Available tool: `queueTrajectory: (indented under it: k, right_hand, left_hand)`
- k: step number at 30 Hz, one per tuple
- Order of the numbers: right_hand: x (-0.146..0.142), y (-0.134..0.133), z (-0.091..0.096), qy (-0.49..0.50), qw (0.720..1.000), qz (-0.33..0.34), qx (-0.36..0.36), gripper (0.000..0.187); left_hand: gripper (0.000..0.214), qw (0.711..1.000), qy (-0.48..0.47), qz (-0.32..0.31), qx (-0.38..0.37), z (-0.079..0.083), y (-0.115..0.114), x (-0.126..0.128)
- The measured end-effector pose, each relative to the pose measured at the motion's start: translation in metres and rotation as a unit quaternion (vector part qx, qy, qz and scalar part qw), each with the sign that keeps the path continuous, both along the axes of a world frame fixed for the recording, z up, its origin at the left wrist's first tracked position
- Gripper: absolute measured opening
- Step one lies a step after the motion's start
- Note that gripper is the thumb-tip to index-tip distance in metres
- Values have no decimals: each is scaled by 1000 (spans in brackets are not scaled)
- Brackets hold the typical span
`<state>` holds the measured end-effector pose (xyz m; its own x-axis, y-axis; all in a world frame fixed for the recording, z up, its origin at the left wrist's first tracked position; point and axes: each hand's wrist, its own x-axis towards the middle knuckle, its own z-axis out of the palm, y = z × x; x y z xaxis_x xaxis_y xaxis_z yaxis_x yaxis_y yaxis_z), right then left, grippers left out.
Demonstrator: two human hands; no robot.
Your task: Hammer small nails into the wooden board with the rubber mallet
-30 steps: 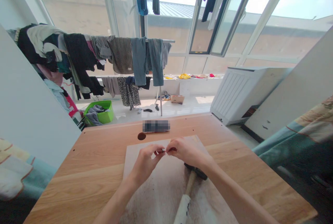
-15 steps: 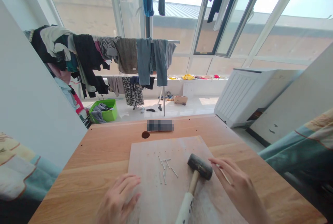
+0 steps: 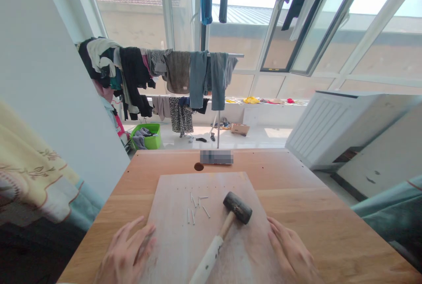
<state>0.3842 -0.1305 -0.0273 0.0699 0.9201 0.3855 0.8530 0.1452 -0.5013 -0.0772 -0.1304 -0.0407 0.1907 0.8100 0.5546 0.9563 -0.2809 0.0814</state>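
A pale wooden board (image 3: pixel 178 249) lies on a wooden table (image 3: pixel 296 187). Several loose nails (image 3: pixel 197 207) are scattered on its middle. A black-headed mallet (image 3: pixel 222 231) with a light handle lies slanted across the board, to the right of the nails. My left hand (image 3: pixel 127 253) rests flat at the board's left edge, fingers spread and holding nothing. At the board's right edge my right hand (image 3: pixel 292 255) lies flat and open, also holding nothing. Neither hand touches the mallet or the nails.
A round hole (image 3: pixel 198 166) is in the table beyond the board. Past the table stand a rack of hanging clothes (image 3: pixel 184 77), a green basket (image 3: pixel 147 136), and a white cabinet (image 3: pixel 332 119) at right. White panels flank both sides.
My hands let go of the nails and drew back and apart, ending flat at the board's left and right edges. The view shifted, with the scene sliding right.
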Motion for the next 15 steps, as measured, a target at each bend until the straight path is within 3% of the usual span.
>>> queueTrajectory:
  k: [3,7,11,15]
  right_hand:
    - [-46,4,-1,48,993,85,-68,38]
    - [-94,7,-15,87,969,208,-100,44]
    - [-115,8,-27,67,953,280,-96,50]
    - [-113,8,-24,44,946,307,-94,47]
  left_hand:
    - [43,995,-36,78,-42,3,-9,-49]
    - [45,974,-99,168,-118,26,-21,-88]
    - [52,951,-109,257,-131,46,-28,-90]
    - [45,958,-90,246,-121,48,-27,-73]
